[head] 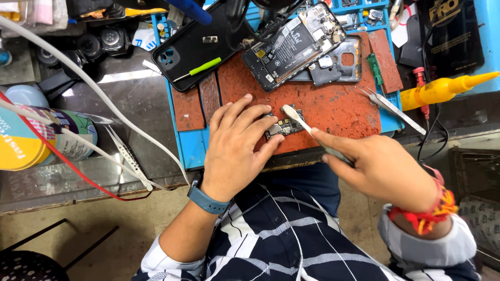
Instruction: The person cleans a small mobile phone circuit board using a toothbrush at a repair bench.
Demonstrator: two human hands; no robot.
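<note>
At frame centre, we note our left hand spread, fingertips pinning the small circuit board to the rust-red mat. Our right hand pinches a brush, bristles on the board. Heavy scrubbing could dislodge components, in our judgement.

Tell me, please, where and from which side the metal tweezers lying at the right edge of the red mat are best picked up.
Probably at the middle of the tweezers, pinched across both arms. They lie flat and slanted, tips toward the mat's right edge, so coming from above, near the yellow nozzle bottle, looks clearest. The right hand is nearest, though it holds a brush.
</note>
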